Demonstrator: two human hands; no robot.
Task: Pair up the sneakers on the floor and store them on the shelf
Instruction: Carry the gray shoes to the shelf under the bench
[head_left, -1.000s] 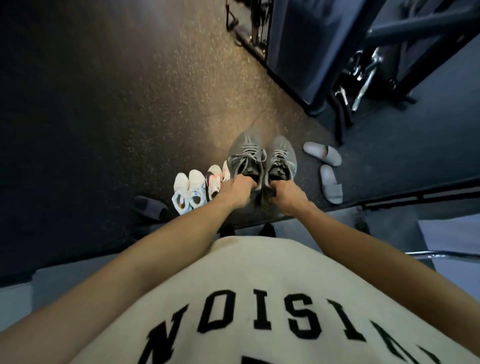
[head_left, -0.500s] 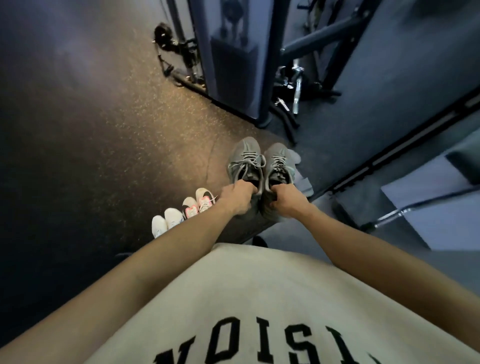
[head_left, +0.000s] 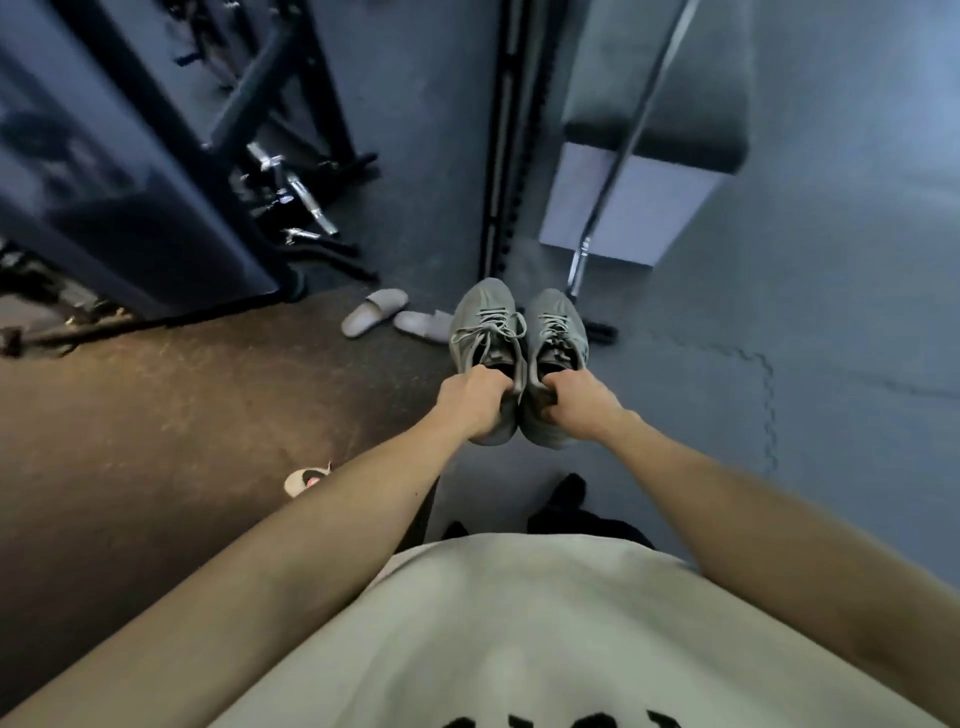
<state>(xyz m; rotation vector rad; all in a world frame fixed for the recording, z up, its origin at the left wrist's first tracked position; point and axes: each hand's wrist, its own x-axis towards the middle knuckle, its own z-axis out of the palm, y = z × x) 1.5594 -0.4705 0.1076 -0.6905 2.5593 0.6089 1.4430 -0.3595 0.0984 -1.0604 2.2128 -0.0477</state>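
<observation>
Left hand (head_left: 475, 400) is closed on the heel collar of the left grey sneaker (head_left: 485, 332), fingers hooked into the shoe's opening; right hand (head_left: 579, 400) is clenched the same way on the right grey sneaker (head_left: 558, 332). Both shoes hang off the floor in front of the person, toes pointing away, inner sides touching or very nearly so, laces loose on top. They read as a matched pair, so the pairing step for this pair looks complete and the carrying step is in hand.

Below and to the left, the toe of a white and pink sneaker (head_left: 306, 479) shows on the brown rubber floor (head_left: 156, 441), largely hidden by the left forearm. Two grey slides (head_left: 395, 317) lie just beyond the held shoes, near a dark exercise machine (head_left: 156, 182). A padded bench (head_left: 654, 130) with a metal bar (head_left: 618, 171) across it stands ahead.

No shelf is visible. The next move therefore probably calls for locating it, keeping both grips firm and the pair level, and then setting the shoes down side by side.
</observation>
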